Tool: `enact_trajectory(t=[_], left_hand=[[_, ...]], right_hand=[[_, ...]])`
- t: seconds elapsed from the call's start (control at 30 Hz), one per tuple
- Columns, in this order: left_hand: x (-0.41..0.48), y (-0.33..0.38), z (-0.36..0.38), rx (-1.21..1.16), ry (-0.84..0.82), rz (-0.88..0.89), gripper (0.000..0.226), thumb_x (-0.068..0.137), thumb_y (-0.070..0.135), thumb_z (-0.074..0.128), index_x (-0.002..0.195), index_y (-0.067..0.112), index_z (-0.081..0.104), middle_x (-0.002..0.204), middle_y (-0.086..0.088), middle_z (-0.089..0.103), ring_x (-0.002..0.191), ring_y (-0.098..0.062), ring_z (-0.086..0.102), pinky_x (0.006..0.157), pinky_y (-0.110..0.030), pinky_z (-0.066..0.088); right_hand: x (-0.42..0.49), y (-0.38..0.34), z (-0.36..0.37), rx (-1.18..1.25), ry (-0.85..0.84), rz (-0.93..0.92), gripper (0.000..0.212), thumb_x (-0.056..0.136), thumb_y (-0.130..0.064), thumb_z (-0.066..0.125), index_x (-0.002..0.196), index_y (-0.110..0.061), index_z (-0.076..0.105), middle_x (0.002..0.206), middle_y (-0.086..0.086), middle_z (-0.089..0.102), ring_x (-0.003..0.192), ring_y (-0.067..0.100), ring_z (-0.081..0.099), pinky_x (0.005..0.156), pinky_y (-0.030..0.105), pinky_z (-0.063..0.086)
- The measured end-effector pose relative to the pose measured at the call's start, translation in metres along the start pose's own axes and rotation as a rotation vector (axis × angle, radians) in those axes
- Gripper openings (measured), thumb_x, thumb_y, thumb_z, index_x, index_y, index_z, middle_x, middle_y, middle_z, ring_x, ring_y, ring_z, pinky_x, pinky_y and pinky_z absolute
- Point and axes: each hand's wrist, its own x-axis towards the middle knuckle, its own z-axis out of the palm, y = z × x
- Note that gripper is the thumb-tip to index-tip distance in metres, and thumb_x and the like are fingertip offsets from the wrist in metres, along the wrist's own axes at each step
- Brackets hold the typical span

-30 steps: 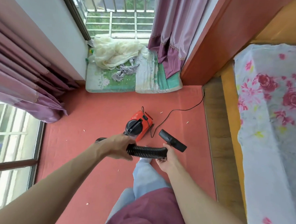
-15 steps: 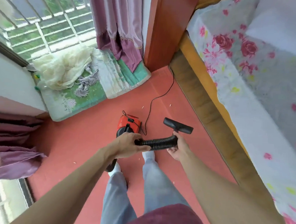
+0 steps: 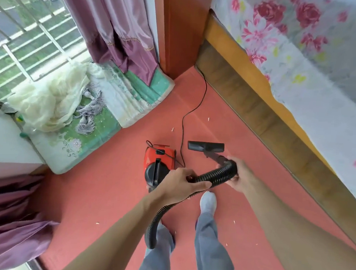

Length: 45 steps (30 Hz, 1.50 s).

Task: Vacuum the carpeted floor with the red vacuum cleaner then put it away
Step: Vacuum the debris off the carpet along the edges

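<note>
The red vacuum cleaner point(image 3: 158, 161) sits on the red carpet point(image 3: 108, 193) just ahead of my feet. Its black ribbed hose point(image 3: 218, 175) bends up between my hands and loops down past my left leg. My left hand point(image 3: 180, 183) grips the hose near its middle. My right hand point(image 3: 240, 175) holds the hose end behind the black floor nozzle point(image 3: 205, 146), which hovers above the carpet. The power cord point(image 3: 191, 115) runs from the cleaner along the bed base toward the corner.
A bed with a floral sheet point(image 3: 300, 69) and wooden base point(image 3: 256, 110) lines the right side. A green folded mat point(image 3: 103, 118) with cream cloth point(image 3: 49, 101) lies under the window. Purple curtains point(image 3: 116, 28) hang behind it. Small white scraps point(image 3: 208, 119) dot the carpet.
The view has swung right toward the bed. My hands stay on the hose, and the nozzle has turned crosswise and shifted right of the cleaner.
</note>
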Motion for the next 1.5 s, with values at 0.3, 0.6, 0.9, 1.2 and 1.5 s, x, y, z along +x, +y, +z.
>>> enact_trajectory(t=[0.3,0.6,0.9,1.2,1.5], left_hand=[[0.081,-0.038,0.067,-0.189,0.013,-0.101,0.039,0.081,0.057,0.071,0.094,0.02,0.07,0.081,0.003,0.066,0.072,-0.01,0.059,0.067,-0.026,0.046],[0.12,-0.061,0.102,-0.331,-0.107,-0.193,0.065,0.057,0.074,0.063,0.095,0.022,0.072,0.091,0.001,0.076,0.088,-0.017,0.071,0.087,-0.037,0.055],[0.129,-0.057,0.097,-0.62,-0.064,-0.262,0.052,0.07,0.06,0.069,0.093,0.014,0.073,0.081,0.005,0.069,0.073,-0.008,0.064,0.081,-0.029,0.052],[0.103,-0.046,0.09,-0.63,-0.295,-0.222,0.035,0.083,0.053,0.07,0.088,0.018,0.07,0.087,0.003,0.076,0.087,-0.011,0.074,0.069,-0.026,0.058],[0.106,-0.046,0.108,-0.635,-0.115,-0.268,0.065,0.07,0.064,0.067,0.104,0.009,0.073,0.091,-0.006,0.071,0.084,-0.017,0.069,0.094,-0.042,0.055]], right_hand=[[0.105,-0.024,0.0,-0.03,-0.005,-0.123,0.03,0.087,-0.019,0.071,0.108,0.0,0.062,0.084,0.018,0.071,0.066,0.024,0.07,0.059,0.029,0.059],[0.162,-0.019,0.003,-0.116,-0.016,-0.132,0.03,0.087,-0.02,0.069,0.107,0.001,0.063,0.08,0.015,0.074,0.061,0.025,0.071,0.058,0.027,0.055],[0.171,-0.037,0.04,-0.297,0.02,-0.216,0.045,0.082,-0.021,0.076,0.113,0.005,0.058,0.09,0.023,0.073,0.059,0.029,0.067,0.054,0.033,0.06],[0.135,-0.025,0.017,-0.359,0.024,-0.143,0.033,0.081,-0.015,0.072,0.104,0.006,0.061,0.092,0.028,0.072,0.061,0.031,0.068,0.053,0.032,0.057],[0.144,-0.027,0.027,-0.217,-0.044,-0.111,0.044,0.085,-0.012,0.073,0.118,0.0,0.047,0.101,0.028,0.07,0.06,0.03,0.068,0.047,0.03,0.055]])
